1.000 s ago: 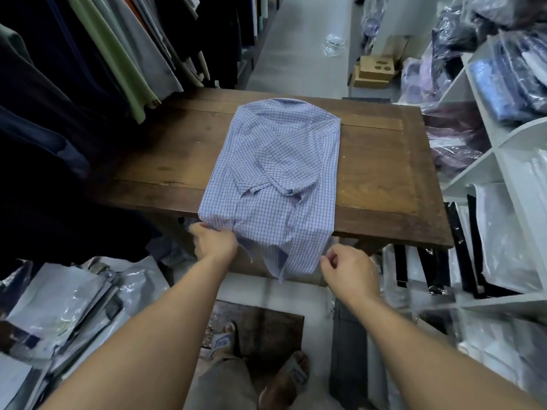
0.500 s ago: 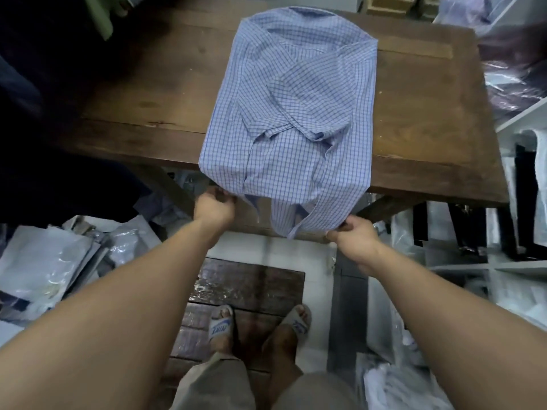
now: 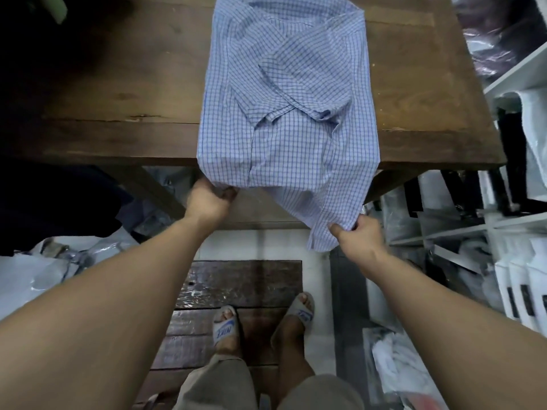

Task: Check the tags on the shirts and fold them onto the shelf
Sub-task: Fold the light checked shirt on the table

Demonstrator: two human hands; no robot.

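Observation:
A blue checked shirt (image 3: 290, 93) lies face down on the brown wooden table (image 3: 124, 93), sleeves folded over its back, its hem hanging past the near edge. My left hand (image 3: 208, 199) grips the hem's left corner just below the table edge. My right hand (image 3: 359, 233) pinches the hem's right corner lower down, pulled out toward me. No tag is visible.
White shelves (image 3: 521, 75) with bagged clothes stand on the right. Plastic-wrapped packages (image 3: 44, 267) lie on the floor at left. Dark hanging clothes (image 3: 35, 39) crowd the left side. My sandalled feet (image 3: 260, 321) stand on a dark mat under the table edge.
My head has tilted further down, so the table fills the top of the view. Both hands keep hold of the hem; the right hand has drawn its corner lower and nearer me.

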